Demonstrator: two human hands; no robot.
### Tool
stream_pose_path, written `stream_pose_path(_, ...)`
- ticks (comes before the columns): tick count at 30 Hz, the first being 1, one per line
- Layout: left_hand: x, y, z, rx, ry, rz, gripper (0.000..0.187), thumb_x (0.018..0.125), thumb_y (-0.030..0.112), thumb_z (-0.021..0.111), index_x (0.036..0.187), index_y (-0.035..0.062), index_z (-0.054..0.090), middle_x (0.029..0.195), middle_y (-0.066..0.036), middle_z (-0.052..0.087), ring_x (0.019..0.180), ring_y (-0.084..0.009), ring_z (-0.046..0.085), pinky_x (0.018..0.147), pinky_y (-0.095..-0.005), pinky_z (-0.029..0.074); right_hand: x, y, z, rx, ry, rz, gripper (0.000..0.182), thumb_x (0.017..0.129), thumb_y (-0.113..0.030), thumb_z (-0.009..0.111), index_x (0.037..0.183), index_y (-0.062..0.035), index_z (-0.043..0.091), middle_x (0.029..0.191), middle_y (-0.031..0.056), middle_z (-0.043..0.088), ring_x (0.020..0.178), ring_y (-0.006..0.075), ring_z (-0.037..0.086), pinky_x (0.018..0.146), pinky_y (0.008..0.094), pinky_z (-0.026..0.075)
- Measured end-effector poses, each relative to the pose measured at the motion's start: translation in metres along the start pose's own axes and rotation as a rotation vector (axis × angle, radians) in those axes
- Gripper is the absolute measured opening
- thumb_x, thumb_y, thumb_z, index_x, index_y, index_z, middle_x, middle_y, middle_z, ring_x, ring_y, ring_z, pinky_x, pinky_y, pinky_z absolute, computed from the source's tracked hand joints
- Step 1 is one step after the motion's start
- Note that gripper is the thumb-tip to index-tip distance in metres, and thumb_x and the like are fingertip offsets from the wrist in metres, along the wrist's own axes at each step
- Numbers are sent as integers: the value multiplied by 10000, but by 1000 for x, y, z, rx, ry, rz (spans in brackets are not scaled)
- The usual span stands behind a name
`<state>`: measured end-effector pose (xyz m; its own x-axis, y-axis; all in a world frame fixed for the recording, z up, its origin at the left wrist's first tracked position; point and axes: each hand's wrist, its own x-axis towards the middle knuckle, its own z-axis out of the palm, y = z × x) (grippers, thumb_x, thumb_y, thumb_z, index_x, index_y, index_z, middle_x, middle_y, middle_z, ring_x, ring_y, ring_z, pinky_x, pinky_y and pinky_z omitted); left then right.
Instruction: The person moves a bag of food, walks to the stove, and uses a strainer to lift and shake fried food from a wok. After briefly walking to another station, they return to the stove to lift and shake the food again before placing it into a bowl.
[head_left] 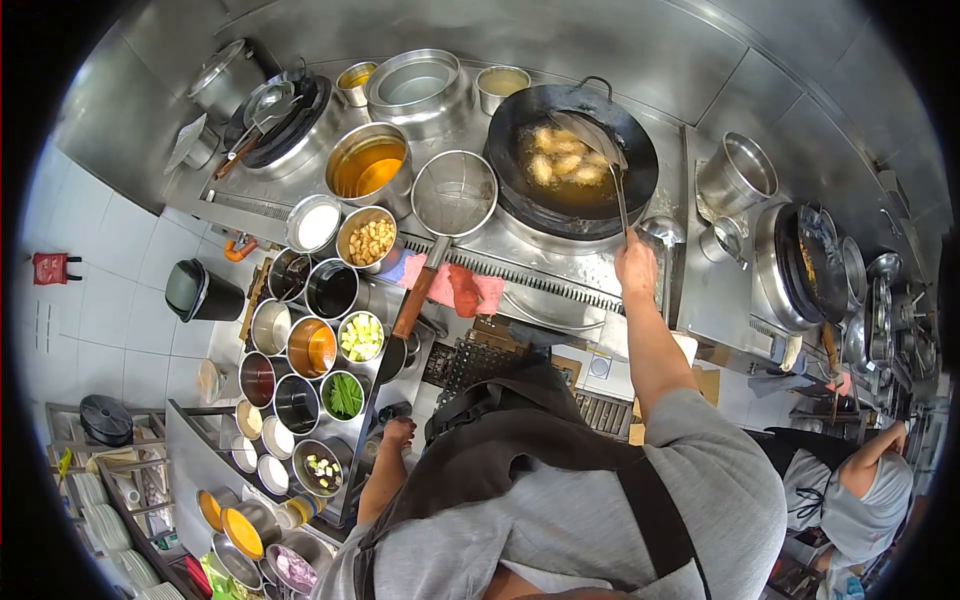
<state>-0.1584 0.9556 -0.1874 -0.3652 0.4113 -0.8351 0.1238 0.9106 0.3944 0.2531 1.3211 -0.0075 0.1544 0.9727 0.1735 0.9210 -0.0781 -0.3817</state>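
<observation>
My right hand (636,266) is closed around the handle of a metal wok spatula (590,136). The spatula's broad head lies over the far right part of a black wok (635,175). Golden-brown pieces of food (560,158) sit in bubbling oil in that wok, beside and partly under the spatula head. At the side of the ingredient counter, low near my body, my left hand (399,432) is curled shut. Something dark shows by its fingers, but what it holds, if anything, I cannot make out.
A wire strainer (455,195) rests left of the wok, near a pot of orange liquid (372,168). Several ingredient pots, including cut green vegetables (343,396), crowd the left counter (362,437). Another wok (822,265) stands at right. A co-worker (865,500) is at lower right.
</observation>
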Motion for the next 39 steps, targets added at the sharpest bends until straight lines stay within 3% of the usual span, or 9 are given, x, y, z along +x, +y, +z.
stream_pose_path(4, 34, -31, 2, 450, -166, 202, 52, 746, 99, 544, 790, 98, 572, 640, -27, 576, 516, -141, 563, 396, -305, 444, -4, 0, 2, 44, 16, -44, 325, 779, -122, 488, 1095, -73, 541, 878, 258, 589, 796, 402, 581, 716, 472, 466)
stream_pose_path(16, 14, -49, 4, 268, -92, 59, 65, 747, 115, 544, 792, 85, 579, 663, -42, 582, 550, -157, 570, 428, -311, 454, -7, 20, -15, 151, 90, 79, 337, 750, -71, 457, 1069, -35, 556, 786, 267, 568, 783, 408, 556, 733, 470, 435)
stream_pose_path(17, 16, -49, 4, 260, -92, 57, 66, 747, 117, 545, 792, 84, 580, 665, -43, 582, 553, -158, 570, 430, -311, 455, -7, 28, -6, 262, 47, 144, 351, 744, -38, 440, 1076, 16, 540, 735, 246, 594, 650, 360, 595, 598, 445, 474)
stream_pose_path(18, 18, -48, 5, 254, -90, 52, 68, 747, 118, 545, 792, 83, 580, 667, -44, 583, 555, -159, 571, 433, -312, 456, -7, 31, -2, 261, 49, 139, 351, 744, -38, 440, 1076, 16, 540, 735, 246, 594, 650, 360, 595, 598, 445, 474)
stream_pose_path(20, 21, -46, 7, 232, -85, 49, 71, 747, 121, 545, 793, 81, 582, 671, -47, 584, 561, -162, 572, 438, -313, 458, -15, 14, -11, 821, -167, 356, 209, 739, -17, 433, 900, 34, 556, 583, 101, 532, 407, 123, 488, 341, 267, 366)
stream_pose_path(21, 23, -44, 8, 216, -84, 46, 73, 747, 122, 545, 793, 80, 582, 673, -48, 584, 564, -163, 572, 441, -313, 459, -19, 2, -20, 972, -190, 422, 88, 748, -5, 441, 789, 20, 515, 587, 83, 529, 401, 128, 478, 328, 255, 357)
stream_pose_path(25, 30, -35, 9, 146, -69, 31, 81, 747, 128, 545, 793, 75, 585, 681, -53, 586, 575, -169, 575, 451, -315, 462, -18, 2, -4, 1334, -311, 486, 93, 754, 2, 475, 842, 17, 502, 646, 85, 551, 399, 123, 465, 323, 245, 348)
stream_pose_path(32, 32, -32, 5, 64, -41, 9, 95, 747, 137, 546, 794, 68, 589, 695, -62, 589, 594, -178, 578, 470, -319, 468, -22, -10, -15, 1310, -358, 404, 81, 767, 2, 456, 826, 13, 509, 644, 83, 550, 369, 115, 445, 301, 241, 335)
stream_pose_path(39, 20, -52, 6, 148, -60, 30, 110, 747, 147, 546, 796, 60, 593, 709, -71, 593, 614, -187, 582, 488, -323, 474, -24, -39, -43, 959, -369, 161, 230, 769, -4, 433, 967, 31, 544, 652, 69, 555, 368, 104, 444, 303, 245, 338)
